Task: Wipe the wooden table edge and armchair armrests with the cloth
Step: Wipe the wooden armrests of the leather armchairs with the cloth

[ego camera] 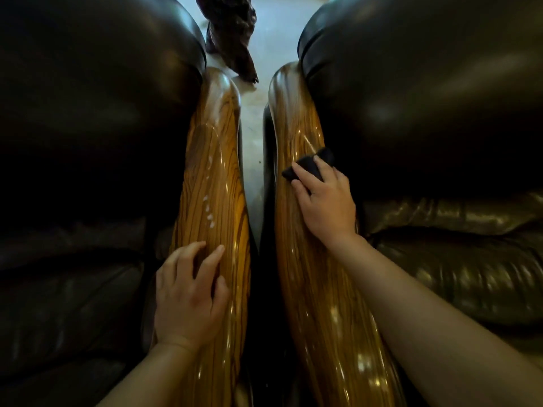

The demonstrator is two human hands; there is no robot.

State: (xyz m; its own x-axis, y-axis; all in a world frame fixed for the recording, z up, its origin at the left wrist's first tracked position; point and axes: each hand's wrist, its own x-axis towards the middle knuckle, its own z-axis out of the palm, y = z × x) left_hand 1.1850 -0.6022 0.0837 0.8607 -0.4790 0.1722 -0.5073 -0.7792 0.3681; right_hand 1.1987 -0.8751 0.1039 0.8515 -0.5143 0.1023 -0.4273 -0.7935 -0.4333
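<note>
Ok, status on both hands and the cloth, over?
Right hand pressing dark cloth on right armrest. Left hand bare, flat on left armrest; pale spots there. Nothing blocking.

Two glossy striped-grain wooden armrests side by side
A small black cloth lies on the right one

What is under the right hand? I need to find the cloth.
The dark cloth, pressed on the right armrest by the right hand. Only its far part shows; the rest is covered.

We see only a dark corner of the cloth past our right hand, the rest hidden beneath it, and both armchairs cut off by the frame.
</note>
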